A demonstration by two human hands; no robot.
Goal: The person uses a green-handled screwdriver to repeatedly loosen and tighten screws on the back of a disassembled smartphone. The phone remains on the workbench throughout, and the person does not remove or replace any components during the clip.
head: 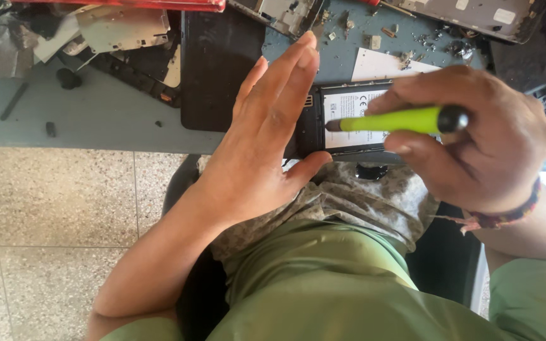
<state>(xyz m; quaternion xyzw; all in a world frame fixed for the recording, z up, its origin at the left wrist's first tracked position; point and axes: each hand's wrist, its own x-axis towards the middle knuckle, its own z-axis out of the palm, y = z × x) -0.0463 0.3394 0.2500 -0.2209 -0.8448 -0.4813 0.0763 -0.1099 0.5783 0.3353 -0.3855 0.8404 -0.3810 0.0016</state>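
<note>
Green screwdriver (399, 120) over opened phone (349, 120), table edge.

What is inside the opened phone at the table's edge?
Inside the opened phone lies a white-labelled battery. The green screwdriver, held by the right hand, lies over it. The left hand hides the phone's left end and the right hand its right end.

The grey-blue tabletop (96, 113) is carrying an opened phone (349, 120), a black panel (216, 69), loose screws (374, 38) and dismantled metal frames (121, 28).
</note>
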